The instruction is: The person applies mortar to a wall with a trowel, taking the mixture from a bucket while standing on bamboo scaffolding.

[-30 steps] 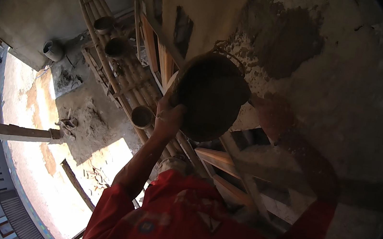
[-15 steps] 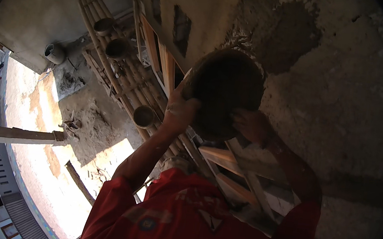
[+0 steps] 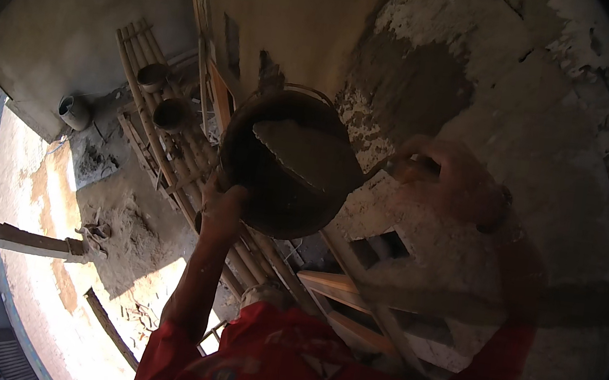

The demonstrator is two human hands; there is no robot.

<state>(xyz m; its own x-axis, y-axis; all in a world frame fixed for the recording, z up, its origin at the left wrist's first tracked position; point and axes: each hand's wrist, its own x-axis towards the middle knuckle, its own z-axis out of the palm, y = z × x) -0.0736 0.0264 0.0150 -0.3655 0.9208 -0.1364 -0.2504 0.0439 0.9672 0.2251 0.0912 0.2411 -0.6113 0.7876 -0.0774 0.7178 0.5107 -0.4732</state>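
Observation:
My left hand [image 3: 221, 214] grips the near left rim of a dark round bucket [image 3: 277, 221], holding it tilted so its mouth faces me. A trowel [image 3: 309, 154] lies across the bucket's mouth, its broad blade coated in grey and pointing left. My right hand [image 3: 444, 178] is closed around the trowel's handle, to the right of the bucket. Shadow makes it hard to tell how much mortar is inside. Beyond the bucket, the wall [image 3: 553, 169] carries a darker patch of wet-looking plaster [image 3: 419, 82].
Bamboo scaffolding [image 3: 190, 152] runs diagonally below on the left, with small buckets [image 3: 172, 115] on it. A pale bucket [image 3: 74, 113] stands on the ground farther left, near a heap of sand [image 3: 126, 232]. Wooden frames [image 3: 337, 290] sit low beside the wall.
The bucket has shifted left and slightly down with my left hand. My right hand has moved away from its rim to the right, and the trowel blade now shows over the bucket's mouth.

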